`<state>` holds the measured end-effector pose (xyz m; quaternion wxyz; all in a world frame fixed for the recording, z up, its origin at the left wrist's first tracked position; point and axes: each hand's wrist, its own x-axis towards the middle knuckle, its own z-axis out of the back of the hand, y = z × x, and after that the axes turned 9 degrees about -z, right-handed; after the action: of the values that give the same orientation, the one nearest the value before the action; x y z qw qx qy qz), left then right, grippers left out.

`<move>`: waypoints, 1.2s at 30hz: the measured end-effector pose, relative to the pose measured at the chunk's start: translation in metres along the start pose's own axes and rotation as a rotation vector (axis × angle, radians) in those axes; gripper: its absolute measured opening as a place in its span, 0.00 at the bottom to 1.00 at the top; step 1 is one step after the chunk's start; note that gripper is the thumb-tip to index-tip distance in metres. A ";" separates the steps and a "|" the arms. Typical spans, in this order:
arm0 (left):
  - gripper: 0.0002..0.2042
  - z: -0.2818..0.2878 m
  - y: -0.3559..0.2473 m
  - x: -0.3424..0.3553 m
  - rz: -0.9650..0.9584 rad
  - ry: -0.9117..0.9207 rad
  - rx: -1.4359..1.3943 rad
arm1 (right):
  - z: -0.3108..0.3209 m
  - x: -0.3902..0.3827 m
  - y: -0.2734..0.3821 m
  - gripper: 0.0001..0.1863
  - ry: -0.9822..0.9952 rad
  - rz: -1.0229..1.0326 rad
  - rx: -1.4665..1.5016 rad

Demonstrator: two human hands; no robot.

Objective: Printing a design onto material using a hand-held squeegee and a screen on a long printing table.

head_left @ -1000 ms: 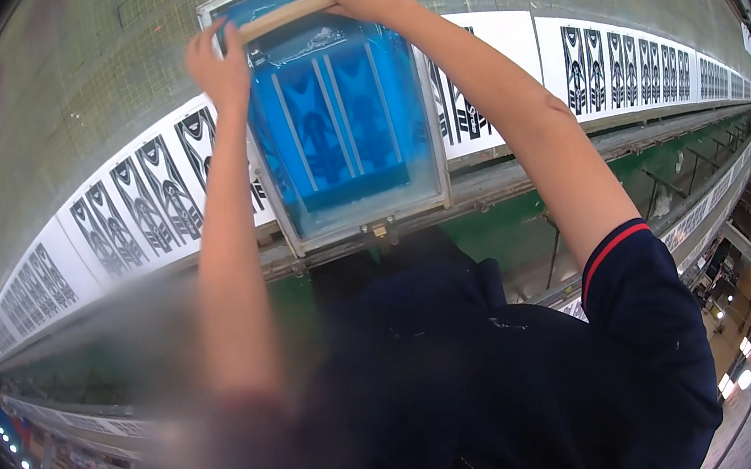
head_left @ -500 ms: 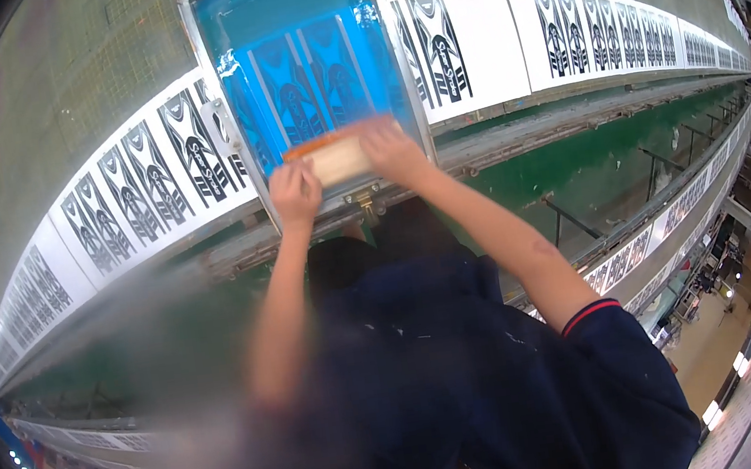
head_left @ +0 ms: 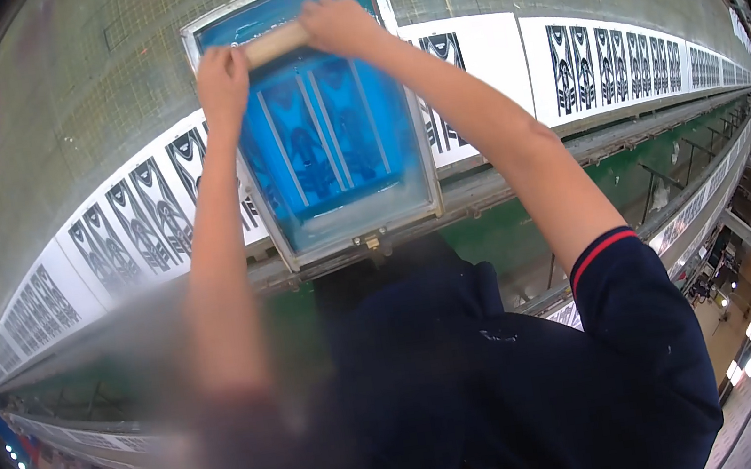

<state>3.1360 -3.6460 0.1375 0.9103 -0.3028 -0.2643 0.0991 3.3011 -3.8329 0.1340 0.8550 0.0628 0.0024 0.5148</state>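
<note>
A wooden screen-printing squeegee (head_left: 275, 46) spans the far part of a metal-framed printing screen (head_left: 433, 175). My left hand (head_left: 224, 85) is closed on the squeegee's left end, beside the frame's left side. At the other end, the fingers of my right hand (head_left: 342, 26) wrap over the wood. The squeegee's lower edge is hard to make out. Blue mesh (head_left: 353, 138) fills the screen, and dark jersey-like shapes with pale upright strips show through it. Both arms are stretched forward over the screen.
White sheets with black prints (head_left: 544, 70) run in a row along the long table (head_left: 31, 137) on both sides of the screen. A metal rail (head_left: 570, 126) follows the near edge. A small brass-coloured fitting (head_left: 372, 240) sits at the frame's near side. Lower racks hold more printed sheets.
Both hands have carried the squeegee from the screen's near end to its far end. My arms now reach farther forward, and the screen appears lower in the view.
</note>
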 end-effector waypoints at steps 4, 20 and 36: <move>0.10 -0.028 -0.002 -0.011 0.047 -0.107 0.084 | -0.014 -0.011 -0.006 0.13 -0.052 0.015 0.075; 0.07 0.076 -0.112 -0.258 -0.124 0.228 -0.111 | 0.019 -0.333 0.161 0.18 0.065 -0.133 0.193; 0.15 -0.081 -0.142 -0.100 0.661 -0.397 -0.069 | 0.049 -0.408 0.024 0.23 0.021 -0.052 0.090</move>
<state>3.0987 -3.8338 0.1261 0.7496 -0.3769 -0.3269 0.4349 3.0915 -4.1863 0.1609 0.8645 0.0956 0.0360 0.4922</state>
